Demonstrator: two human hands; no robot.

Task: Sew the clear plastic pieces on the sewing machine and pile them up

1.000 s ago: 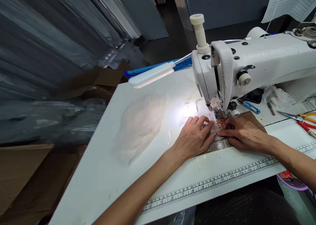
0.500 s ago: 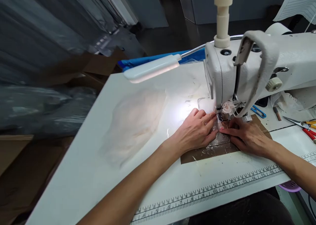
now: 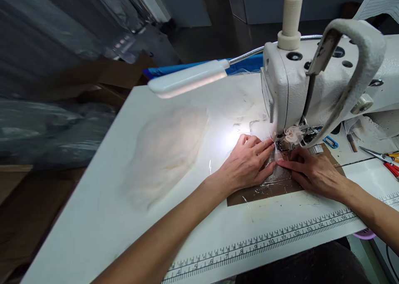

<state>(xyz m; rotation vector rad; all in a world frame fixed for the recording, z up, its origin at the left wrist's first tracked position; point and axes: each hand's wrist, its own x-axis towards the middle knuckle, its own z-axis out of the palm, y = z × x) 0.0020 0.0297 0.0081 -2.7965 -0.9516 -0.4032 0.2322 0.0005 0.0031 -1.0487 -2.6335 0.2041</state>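
Observation:
My left hand (image 3: 246,163) lies palm down left of the needle area, fingers stretched forward and thumb toward the right. Its fingertips rest on a small piece of pale, sheer fabric (image 3: 278,154) beside the presser foot (image 3: 283,146) of a white sewing machine (image 3: 277,84). From the right, my right hand (image 3: 313,172) reaches in with fingers bent and the index fingertip at the fabric's edge. Its grip on the fabric is partly hidden. A gathered pale pink strip (image 3: 293,133) hangs at the machine head. Beneath both hands is a brown sheet (image 3: 246,197) with clear film over it.
A pile of sheer pale fabric (image 3: 168,155) spreads over the white table (image 3: 102,209) at left. A lamp (image 3: 190,78) lights the work. Scissors (image 3: 375,153) and a blue clip (image 3: 330,142) lie at right. A ruler strip (image 3: 258,250) runs along the front edge.
The view has shifted slightly, so the machine head appears larger and farther right. Both hands keep nearly the same place at the fabric.

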